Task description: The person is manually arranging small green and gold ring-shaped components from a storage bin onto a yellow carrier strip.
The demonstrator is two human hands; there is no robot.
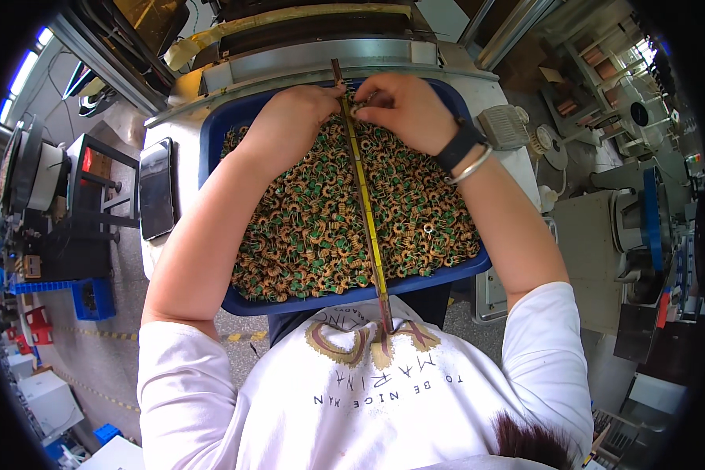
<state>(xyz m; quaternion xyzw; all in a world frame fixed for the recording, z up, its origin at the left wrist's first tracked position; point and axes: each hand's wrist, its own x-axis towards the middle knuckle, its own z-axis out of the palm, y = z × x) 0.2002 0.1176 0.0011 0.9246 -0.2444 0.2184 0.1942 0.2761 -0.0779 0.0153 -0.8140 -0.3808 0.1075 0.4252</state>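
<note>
A long narrow metal strip (360, 184) with a yellow face lies lengthwise over a blue tray (298, 303), its near end against my shirt. The tray is filled with small ring-shaped coils (305, 227) wound in copper-coloured wire, with green parts among them. My left hand (305, 110) is closed at the strip's far part, its fingertips against the left side; what they pinch is hidden. Just right of the strip, my right hand (403, 112) is bent, thumb and forefinger pinching a small coil (357, 112) beside the strip's edge.
The tray rests on a white table (182, 133) with a metal rail (321, 66) at its back. A black phone (157, 188) lies left of the tray. A grey ribbed box (503, 128) stands at the right, near spools (548, 147). Blue bins (94, 299) are on the left.
</note>
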